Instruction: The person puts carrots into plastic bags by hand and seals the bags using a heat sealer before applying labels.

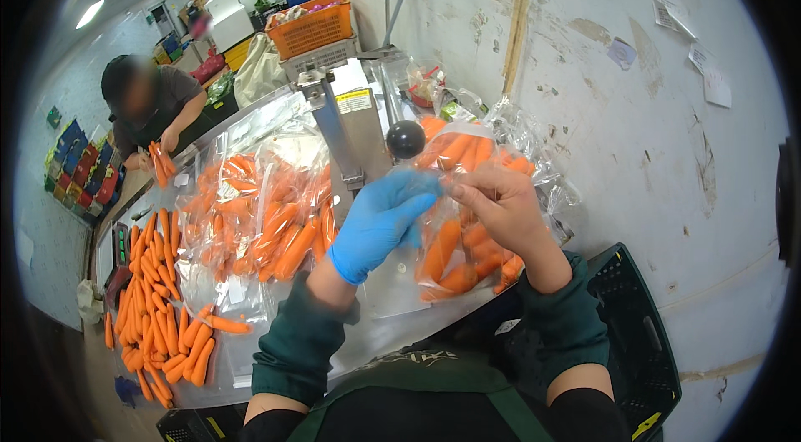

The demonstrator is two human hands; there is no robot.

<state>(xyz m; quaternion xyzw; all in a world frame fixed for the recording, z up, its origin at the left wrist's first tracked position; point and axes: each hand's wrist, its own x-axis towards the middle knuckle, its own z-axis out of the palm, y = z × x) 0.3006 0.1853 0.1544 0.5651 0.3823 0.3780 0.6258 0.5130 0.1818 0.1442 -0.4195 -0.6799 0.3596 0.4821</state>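
Your two hands meet fingertip to fingertip over the bench, just below a black ball knob on a metal bench machine. Your left hand, in a blue glove, is partly closed, its fingers bent towards the right; they are blurred, so you cannot tell whether it has hold of anything. Your right hand, bare, has thumb and forefinger drawn together and seems to pinch the clear film at the top of a bag of carrots, though the see-through plastic makes that hard to confirm. That bag lies on the bench under your right hand, its carrots showing through.

To the left of your gloved hand, more bagged carrots lie in a heap, and beyond them loose carrots spread near the bench's left edge, beside a scale. Across the bench, a co-worker holds a few carrots. A dark crate sits low at your right, near the wall.
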